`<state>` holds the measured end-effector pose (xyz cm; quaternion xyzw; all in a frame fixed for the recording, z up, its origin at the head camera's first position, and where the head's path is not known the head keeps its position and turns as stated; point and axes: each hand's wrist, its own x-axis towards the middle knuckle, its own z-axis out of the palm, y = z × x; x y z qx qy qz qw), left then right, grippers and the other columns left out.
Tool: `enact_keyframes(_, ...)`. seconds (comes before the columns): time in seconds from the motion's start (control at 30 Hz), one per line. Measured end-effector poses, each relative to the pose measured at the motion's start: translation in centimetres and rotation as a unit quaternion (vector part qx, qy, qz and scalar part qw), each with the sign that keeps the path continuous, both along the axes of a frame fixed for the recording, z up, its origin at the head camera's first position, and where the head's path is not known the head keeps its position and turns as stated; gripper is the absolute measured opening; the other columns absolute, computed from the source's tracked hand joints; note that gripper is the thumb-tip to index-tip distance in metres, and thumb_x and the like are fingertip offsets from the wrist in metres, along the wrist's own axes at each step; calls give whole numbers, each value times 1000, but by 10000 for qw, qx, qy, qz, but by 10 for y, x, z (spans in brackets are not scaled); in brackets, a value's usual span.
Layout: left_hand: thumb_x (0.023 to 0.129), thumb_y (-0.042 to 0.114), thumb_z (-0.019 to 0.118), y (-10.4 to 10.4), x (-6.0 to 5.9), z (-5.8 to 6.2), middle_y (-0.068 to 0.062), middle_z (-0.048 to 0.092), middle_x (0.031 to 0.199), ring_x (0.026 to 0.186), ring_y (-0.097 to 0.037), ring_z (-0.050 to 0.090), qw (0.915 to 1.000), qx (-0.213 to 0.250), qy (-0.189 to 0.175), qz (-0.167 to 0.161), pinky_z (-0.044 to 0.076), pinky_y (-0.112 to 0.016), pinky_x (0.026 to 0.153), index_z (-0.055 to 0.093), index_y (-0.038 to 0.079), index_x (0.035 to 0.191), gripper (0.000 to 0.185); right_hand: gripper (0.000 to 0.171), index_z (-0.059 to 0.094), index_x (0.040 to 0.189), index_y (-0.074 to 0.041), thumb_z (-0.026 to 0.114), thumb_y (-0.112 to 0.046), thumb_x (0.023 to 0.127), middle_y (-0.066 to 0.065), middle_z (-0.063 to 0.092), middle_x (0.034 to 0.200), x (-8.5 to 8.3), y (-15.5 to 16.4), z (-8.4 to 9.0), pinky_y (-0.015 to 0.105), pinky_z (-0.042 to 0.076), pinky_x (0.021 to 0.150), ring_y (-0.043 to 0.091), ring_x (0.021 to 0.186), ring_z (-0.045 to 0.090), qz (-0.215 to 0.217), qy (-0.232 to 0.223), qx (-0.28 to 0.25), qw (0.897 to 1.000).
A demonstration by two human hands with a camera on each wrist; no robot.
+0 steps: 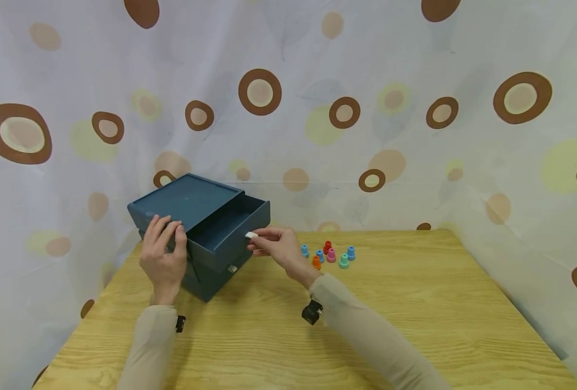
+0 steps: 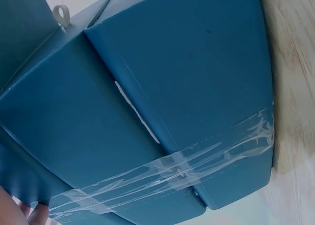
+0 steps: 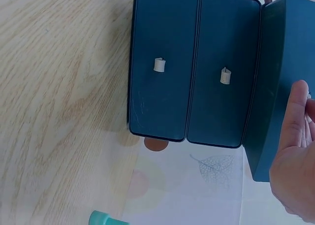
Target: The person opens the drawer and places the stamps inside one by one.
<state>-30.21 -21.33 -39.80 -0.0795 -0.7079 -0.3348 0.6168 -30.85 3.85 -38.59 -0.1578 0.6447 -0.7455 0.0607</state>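
The head camera looked down across the table (image 1: 415, 303); both wrist cameras sat close against the drawer box (image 1: 200, 227), which all views shared.

The drawer box (image 1: 190, 208) under my left grip (image 1: 163, 254) looks like matt dark teal board, smooth, with a strip of glossy, wrinkled clear tape (image 2: 167, 173) across its side. The small pull tabs (image 3: 159, 65) on the drawer fronts look like pale plastic. The table (image 1: 415, 303) is light wood grain with a smooth, faintly satin finish. The backdrop (image 1: 317, 81) behind is soft printed cloth.
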Motion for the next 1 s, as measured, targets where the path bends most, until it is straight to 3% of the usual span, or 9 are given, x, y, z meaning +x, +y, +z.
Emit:
enact_keyframes(0.17, 92, 28, 58, 1, 1, -2, -16, 73, 110, 120, -34, 62, 9999, -6, -47, 89, 45, -45, 108, 78, 4, 96, 31, 29, 67, 119, 5, 63, -6, 93, 21, 73, 104, 2, 4, -1, 41, 58, 84, 15, 81, 75, 56, 17, 56, 10000)
enact_keyframes(0.43, 90, 23, 61, 2, 1, 1, -16, 72, 111, 121, -35, 61, 10000, -26, 23, -35, 44, -48, 108, 78, 5, 97, 26, 27, 69, 116, 3, 65, -7, 92, 18, 75, 100, 4, 9, -3, 38, 59, 82, 20, 84, 75, -16, 46, 46, 10000)
enact_keyframes(0.67, 92, 25, 60, 0, 2, 1, -15, 72, 111, 120, -34, 61, 10000, -48, -7, 37, 45, -47, 107, 78, 5, 96, 27, 27, 69, 116, 4, 65, -8, 92, 17, 75, 99, 5, 12, -3, 35, 60, 79, 38, 97, 71, -6, 83, 94, 9999)
enact_keyframes(0.9, 94, 29, 58, 1, -1, 0, -16, 72, 111, 120, -33, 62, 9999, -72, -51, 142, 45, -45, 108, 77, 4, 96, 31, 27, 68, 115, 6, 66, -8, 91, 16, 75, 97, 4, 16, -3, 34, 60, 78, 21, 84, 75, -49, 88, 104, 9999)
enact_keyframes(1.0, 94, 28, 57, 0, -2, 0, -16, 72, 111, 120, -34, 62, 9998, -69, -23, 161, 45, -46, 108, 77, 4, 95, 31, 27, 68, 114, 7, 66, -7, 91, 15, 76, 94, 5, 17, -2, 34, 60, 77, 20, 82, 75, -28, 63, 38, 10000)
